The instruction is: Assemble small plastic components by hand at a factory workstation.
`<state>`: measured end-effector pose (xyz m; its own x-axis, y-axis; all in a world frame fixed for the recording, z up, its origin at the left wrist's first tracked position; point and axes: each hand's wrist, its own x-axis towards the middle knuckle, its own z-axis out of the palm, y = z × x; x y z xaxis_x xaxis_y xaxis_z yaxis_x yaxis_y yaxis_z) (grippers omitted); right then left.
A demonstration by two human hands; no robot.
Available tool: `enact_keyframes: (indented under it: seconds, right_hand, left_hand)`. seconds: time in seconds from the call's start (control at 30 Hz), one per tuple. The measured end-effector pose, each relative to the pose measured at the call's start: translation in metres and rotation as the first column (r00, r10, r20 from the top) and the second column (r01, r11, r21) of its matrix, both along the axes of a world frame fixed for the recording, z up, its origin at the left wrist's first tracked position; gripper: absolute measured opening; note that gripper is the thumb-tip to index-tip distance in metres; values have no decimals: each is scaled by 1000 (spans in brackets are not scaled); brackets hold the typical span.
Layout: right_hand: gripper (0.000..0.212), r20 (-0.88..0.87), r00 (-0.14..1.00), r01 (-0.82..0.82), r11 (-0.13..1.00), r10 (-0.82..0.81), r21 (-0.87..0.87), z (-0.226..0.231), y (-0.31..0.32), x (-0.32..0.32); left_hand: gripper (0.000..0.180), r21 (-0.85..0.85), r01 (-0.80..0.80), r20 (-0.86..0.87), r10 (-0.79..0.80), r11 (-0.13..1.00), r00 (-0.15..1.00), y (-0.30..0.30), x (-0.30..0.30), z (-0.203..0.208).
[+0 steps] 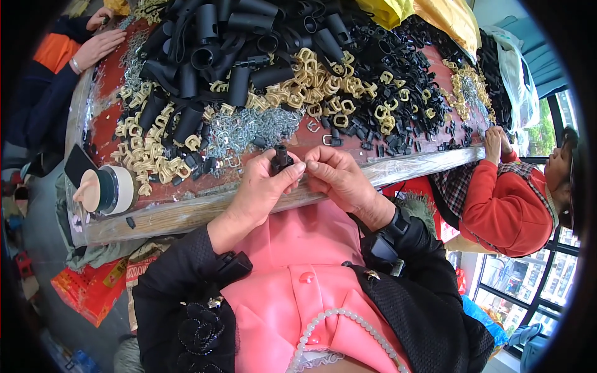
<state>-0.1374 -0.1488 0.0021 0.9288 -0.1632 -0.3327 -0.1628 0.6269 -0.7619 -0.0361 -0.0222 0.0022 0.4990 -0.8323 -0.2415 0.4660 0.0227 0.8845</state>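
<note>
My left fingers (290, 176) clamp a black fitting (282, 159) above the desk's (165, 221) near edge; my right fingers (328, 173) pinch together; below, a printed red bag (86, 294).

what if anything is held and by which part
The left hand pinches a small black part by its lower end; whether the right hand holds anything is unclear.

Plastic fitting (282, 161), metal loops (252, 132) (rather shiny).

Wood-edged red table (174, 219); grey floor (111, 332); dark-framed windows (513, 273).
</note>
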Motion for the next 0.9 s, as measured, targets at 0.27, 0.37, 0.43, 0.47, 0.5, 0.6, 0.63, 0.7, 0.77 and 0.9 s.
enact_keyframes:
  seconds: [0.27, 0.37, 0.43, 0.47, 0.5, 0.6, 0.63, 0.7, 0.77, 0.9]
  right_hand:
    - [9, 60, 998, 47, 977, -35, -210, -1, -11, -5]
    - [6, 188, 982, 143, 743, -24, -654, 5, -10, -5]
    - [5, 203, 979, 144, 601, 31, -786, 13, -11, -5]
    - [5, 208, 974, 149, 434, 91, -889, 17, -12, -6]
    - [7, 201, 968, 159, 250, 152, -955, 20, -12, -6]
    - [13, 222, 955, 226, 1, 197, -974, 29, -6, -4]
    - [16, 228, 948, 259, -123, 224, -958, 29, -4, -4]
    - [17, 229, 945, 263, -128, 236, -956, 26, -3, -3]
    - [19, 238, 935, 280, -139, 262, -950, 24, -3, -2]
    - [16, 148, 948, 188, -120, 280, -975, 28, -3, -5]
  left_hand:
    - [20, -160, 137, -546, -204, 978, 812, 2, 8, 2]
    - [26, -222, 177, -553, -273, 959, 787, 4, 6, 0]
    - [27, -197, 177, -537, -257, 964, 804, 6, 5, -1]
    - [28, -174, 176, -516, -242, 969, 822, 7, 5, -1]
    - [29, -150, 174, -495, -227, 973, 839, 8, 4, -1]
    - [28, -134, 209, -447, -247, 969, 860, 9, 1, -4]
    - [28, -127, 224, -421, -257, 966, 870, 10, 0, -5]
    - [29, -125, 230, -412, -261, 965, 873, 10, -2, -5]
    - [29, -122, 239, -385, -268, 963, 883, 9, -4, -5]
    - [29, -54, 286, -311, -289, 957, 906, 9, -10, -2]
